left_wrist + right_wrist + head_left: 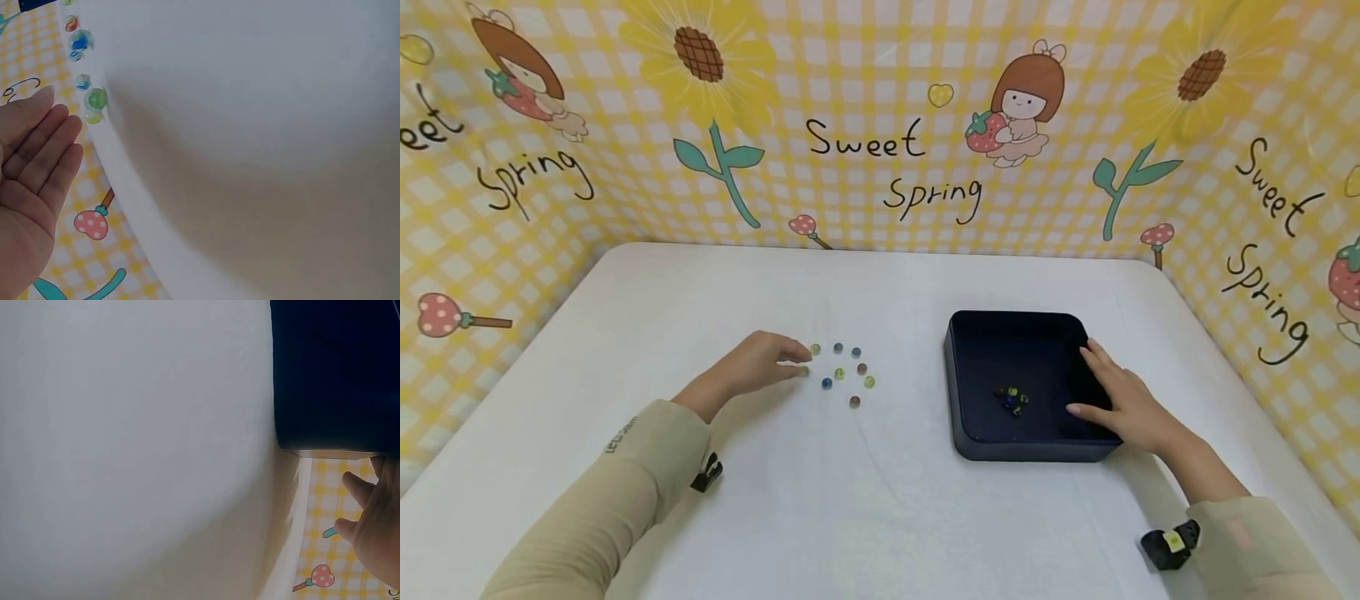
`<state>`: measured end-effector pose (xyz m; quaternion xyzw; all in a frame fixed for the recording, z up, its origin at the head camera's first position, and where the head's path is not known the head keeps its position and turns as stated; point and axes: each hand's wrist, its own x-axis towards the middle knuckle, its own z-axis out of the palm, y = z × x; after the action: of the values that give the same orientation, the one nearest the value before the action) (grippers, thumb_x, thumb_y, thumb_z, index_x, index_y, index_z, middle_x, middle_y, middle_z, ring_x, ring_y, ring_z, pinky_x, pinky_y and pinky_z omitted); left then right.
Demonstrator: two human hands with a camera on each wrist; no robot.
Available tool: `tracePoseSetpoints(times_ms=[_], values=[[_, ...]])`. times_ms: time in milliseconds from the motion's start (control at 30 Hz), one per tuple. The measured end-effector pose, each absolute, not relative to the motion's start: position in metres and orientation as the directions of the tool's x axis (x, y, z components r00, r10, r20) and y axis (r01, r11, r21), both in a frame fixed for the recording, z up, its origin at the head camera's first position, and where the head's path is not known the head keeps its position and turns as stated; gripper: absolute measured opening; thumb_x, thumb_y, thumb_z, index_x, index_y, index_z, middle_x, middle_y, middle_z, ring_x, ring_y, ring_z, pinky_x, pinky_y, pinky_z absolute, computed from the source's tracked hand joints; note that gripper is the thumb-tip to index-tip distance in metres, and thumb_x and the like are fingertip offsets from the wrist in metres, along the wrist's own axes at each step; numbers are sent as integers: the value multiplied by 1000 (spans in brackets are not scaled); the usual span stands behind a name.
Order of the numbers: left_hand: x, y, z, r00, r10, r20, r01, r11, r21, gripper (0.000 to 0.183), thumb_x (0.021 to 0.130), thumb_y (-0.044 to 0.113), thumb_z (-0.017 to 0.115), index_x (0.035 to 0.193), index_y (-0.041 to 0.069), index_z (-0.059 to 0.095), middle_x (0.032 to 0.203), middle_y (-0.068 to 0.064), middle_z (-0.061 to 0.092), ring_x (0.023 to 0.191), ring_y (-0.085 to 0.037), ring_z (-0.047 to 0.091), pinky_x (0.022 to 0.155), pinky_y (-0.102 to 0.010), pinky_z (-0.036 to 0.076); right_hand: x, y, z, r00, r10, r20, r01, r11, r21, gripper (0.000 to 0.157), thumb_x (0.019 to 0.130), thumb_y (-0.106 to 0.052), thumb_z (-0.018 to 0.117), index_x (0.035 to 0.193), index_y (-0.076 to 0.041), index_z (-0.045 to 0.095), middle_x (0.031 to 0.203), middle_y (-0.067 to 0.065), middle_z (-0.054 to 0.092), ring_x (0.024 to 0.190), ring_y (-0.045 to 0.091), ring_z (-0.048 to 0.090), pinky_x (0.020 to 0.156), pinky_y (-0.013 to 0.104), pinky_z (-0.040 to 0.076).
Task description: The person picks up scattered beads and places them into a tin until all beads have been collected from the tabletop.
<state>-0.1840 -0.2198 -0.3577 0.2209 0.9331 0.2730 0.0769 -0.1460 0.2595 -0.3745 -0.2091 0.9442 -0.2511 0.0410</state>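
Note:
Several small glass marbles [839, 374] lie loosely grouped on the white table, green, blue and brown among them. My left hand [760, 362] is at the group's left edge, its fingertips close to a green marble [805, 371]. In the left wrist view, the left hand [31, 169] has slightly bent fingers and no marble shows in it. A dark blue square box [1030, 452] holds several marbles [1012, 400] in a small cluster. At the box's right wall, my right hand [1123, 404] rests with spread fingers, the thumb reaching over the rim.
The white table [850, 517] has rounded far corners. Yellow checked cloth [880, 75] with printed flowers and figures hangs behind it and along both sides. A black device [707, 473] is at the left wrist and another black device [1171, 544] at the right.

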Motion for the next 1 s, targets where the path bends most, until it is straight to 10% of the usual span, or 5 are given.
tracePoseSetpoints(times_ms=[1000], values=[[-193, -207, -373, -902, 424, -76, 390, 879, 276, 19, 80, 3, 59, 99, 1, 63, 100, -10, 60, 95, -25, 54, 83, -37, 42, -146, 259, -374, -910, -414, 18, -368, 786, -497, 80, 84, -33, 55, 137, 1, 6, 141, 19, -2, 125, 42, 4, 94, 60, 3]])
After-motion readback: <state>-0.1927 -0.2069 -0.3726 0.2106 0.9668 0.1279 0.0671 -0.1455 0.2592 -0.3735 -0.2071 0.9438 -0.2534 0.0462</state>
